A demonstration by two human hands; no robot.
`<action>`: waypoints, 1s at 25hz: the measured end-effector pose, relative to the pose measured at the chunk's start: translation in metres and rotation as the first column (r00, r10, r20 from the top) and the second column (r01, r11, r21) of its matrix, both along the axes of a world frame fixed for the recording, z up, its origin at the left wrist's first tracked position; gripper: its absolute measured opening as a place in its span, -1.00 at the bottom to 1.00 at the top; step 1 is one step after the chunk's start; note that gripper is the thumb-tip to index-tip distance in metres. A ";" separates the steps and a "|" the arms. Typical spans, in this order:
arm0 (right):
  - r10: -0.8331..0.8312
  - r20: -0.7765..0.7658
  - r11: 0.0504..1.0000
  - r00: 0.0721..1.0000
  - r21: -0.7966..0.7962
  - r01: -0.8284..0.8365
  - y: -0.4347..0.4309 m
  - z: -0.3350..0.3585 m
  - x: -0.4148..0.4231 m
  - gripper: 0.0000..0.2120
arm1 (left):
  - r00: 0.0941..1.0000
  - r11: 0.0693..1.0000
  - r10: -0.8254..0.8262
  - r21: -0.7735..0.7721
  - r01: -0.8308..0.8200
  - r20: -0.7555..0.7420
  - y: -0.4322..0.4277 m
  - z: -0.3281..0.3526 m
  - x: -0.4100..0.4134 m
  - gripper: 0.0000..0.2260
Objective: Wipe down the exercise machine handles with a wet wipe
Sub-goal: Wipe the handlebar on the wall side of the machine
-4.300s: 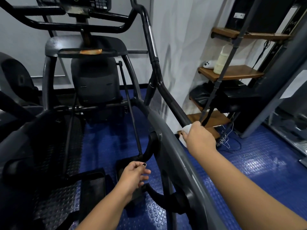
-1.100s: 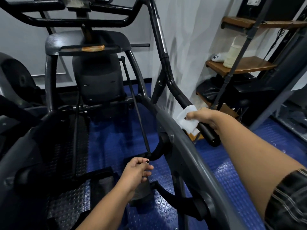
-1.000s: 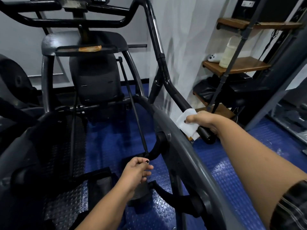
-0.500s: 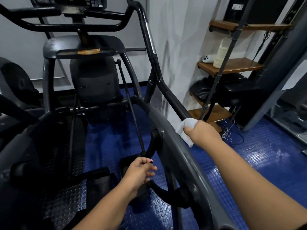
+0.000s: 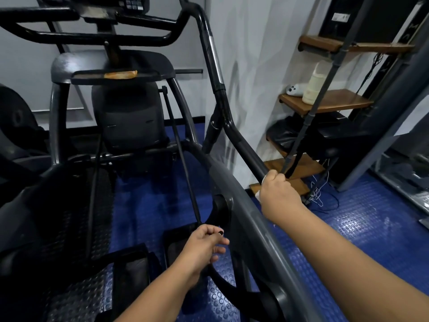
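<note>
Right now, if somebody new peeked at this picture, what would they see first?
Probably the right hand in the middle, wrapped around the slanted black handle with a bit of white wet wipe peeking out beneath it. Next, the left hand lower down, pinching a thin black rod. The bright blue bumpy floor on the right stands out too.

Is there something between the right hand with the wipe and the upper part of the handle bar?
Nothing visible blocks it. The right hand grips the handle bar with the wipe almost hidden under it, and the bar above runs bare. The thin pole stands beside the hand, not across the bar.
</note>
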State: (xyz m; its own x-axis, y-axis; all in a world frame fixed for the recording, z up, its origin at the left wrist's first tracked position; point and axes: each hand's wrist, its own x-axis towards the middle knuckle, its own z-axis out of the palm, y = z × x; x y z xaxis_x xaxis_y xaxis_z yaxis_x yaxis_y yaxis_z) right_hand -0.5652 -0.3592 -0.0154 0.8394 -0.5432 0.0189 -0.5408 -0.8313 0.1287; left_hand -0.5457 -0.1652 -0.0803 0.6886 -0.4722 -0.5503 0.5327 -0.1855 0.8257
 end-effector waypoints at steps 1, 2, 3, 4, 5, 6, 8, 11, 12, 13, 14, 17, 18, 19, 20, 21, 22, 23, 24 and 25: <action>-0.005 -0.011 1.000 1.000 0.028 0.005 -0.003 0.003 0.013 -0.34 | 1.000 1.000 0.002 -0.002 -0.002 -0.005 -0.001 0.000 0.008 -0.93; -0.030 -0.003 0.998 1.000 0.047 0.030 -0.005 0.007 0.028 -0.38 | 1.000 1.000 0.003 -0.001 -0.004 -0.013 -0.002 -0.002 0.016 -0.93; -0.071 0.020 0.995 0.997 0.068 0.070 -0.006 0.008 0.044 -0.44 | 1.000 1.000 0.005 0.001 -0.005 -0.020 -0.002 -0.005 0.025 -0.93; -0.119 0.046 0.989 0.992 0.089 0.115 -0.006 0.009 0.061 -0.50 | 1.000 1.000 0.006 0.001 -0.006 -0.020 -0.001 -0.006 0.036 -0.92; -0.164 0.077 0.982 0.983 0.110 0.155 -0.005 0.009 0.077 -0.57 | 1.000 1.000 0.009 0.002 -0.009 -0.015 0.000 -0.008 0.047 -0.92; -0.199 0.113 0.976 0.973 0.113 0.187 -0.006 0.007 0.093 -0.64 | 1.000 1.000 0.014 0.004 -0.014 -0.008 0.000 -0.010 0.059 -0.92; -0.224 0.168 0.974 0.960 0.075 0.214 -0.009 0.004 0.125 -0.71 | 0.999 0.999 0.032 0.007 -0.032 0.003 0.002 -0.014 0.083 -0.92; -0.236 0.181 0.971 0.955 0.094 0.222 -0.014 0.002 0.162 -0.75 | 0.998 0.998 0.059 -0.006 -0.059 0.001 0.005 -0.017 0.111 -0.92; -0.246 0.178 0.967 0.953 0.113 0.228 -0.016 0.004 0.174 -0.75 | 0.998 0.998 0.061 -0.007 -0.061 -0.001 0.007 -0.019 0.119 -0.92; -0.266 0.174 0.960 0.948 0.137 0.244 -0.017 0.007 0.187 -0.74 | 0.998 0.998 0.060 -0.006 -0.060 -0.006 0.008 -0.023 0.130 -0.92; -0.293 0.173 0.949 0.940 0.170 0.265 -0.020 0.010 0.195 -0.72 | 0.998 0.998 0.061 -0.008 -0.061 -0.010 0.009 -0.025 0.136 -0.92; -0.296 0.156 0.939 0.942 0.231 0.256 -0.027 0.017 0.219 -0.67 | 0.998 0.998 0.062 -0.011 -0.062 -0.030 0.010 -0.030 0.149 -0.93; -0.278 0.142 0.943 0.950 0.231 0.241 -0.030 0.020 0.224 -0.66 | 0.997 0.998 0.063 -0.014 -0.064 -0.036 0.011 -0.030 0.152 -0.93; -0.268 0.121 0.939 0.956 0.254 0.231 -0.033 0.023 0.228 -0.67 | 0.997 0.998 0.065 -0.016 -0.065 -0.041 0.012 -0.030 0.154 -0.93; -0.268 0.102 0.925 0.958 0.304 0.227 -0.035 0.028 0.231 -0.73 | 0.997 0.998 0.065 -0.018 -0.065 -0.043 0.013 -0.031 0.157 -0.93; -0.265 0.086 0.903 0.960 0.373 0.216 -0.039 0.032 0.234 -0.84 | 0.998 0.998 0.061 -0.019 -0.062 -0.036 0.015 -0.031 0.159 -0.93; -0.246 0.077 0.870 0.966 0.457 0.185 -0.040 0.037 0.233 -0.91 | 0.998 0.998 0.054 -0.022 -0.055 -0.020 0.017 -0.030 0.159 -0.93; -0.228 0.073 0.812 0.971 0.564 0.148 -0.041 0.043 0.230 -0.87 | 0.999 0.999 0.043 -0.026 -0.043 0.003 0.019 -0.028 0.159 -0.93; -0.217 0.074 0.734 0.973 0.669 0.113 -0.040 0.050 0.226 -0.84 | 0.999 0.999 0.025 -0.035 -0.024 0.028 0.021 -0.025 0.158 -0.93; -0.220 0.081 0.669 0.972 0.738 0.090 -0.038 0.055 0.220 -0.76 | 0.998 0.999 -0.002 -0.042 0.004 0.057 0.023 -0.020 0.157 -0.93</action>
State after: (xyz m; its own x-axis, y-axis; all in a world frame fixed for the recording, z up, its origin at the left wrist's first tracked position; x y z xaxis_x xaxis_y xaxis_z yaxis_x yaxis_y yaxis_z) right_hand -0.3449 -0.3970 0.0395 0.7631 -0.5614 -0.3202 -0.6283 -0.5286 -0.5708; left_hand -0.3891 -0.1421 -0.1004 0.7166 -0.4965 -0.4898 0.4841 -0.1514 0.8618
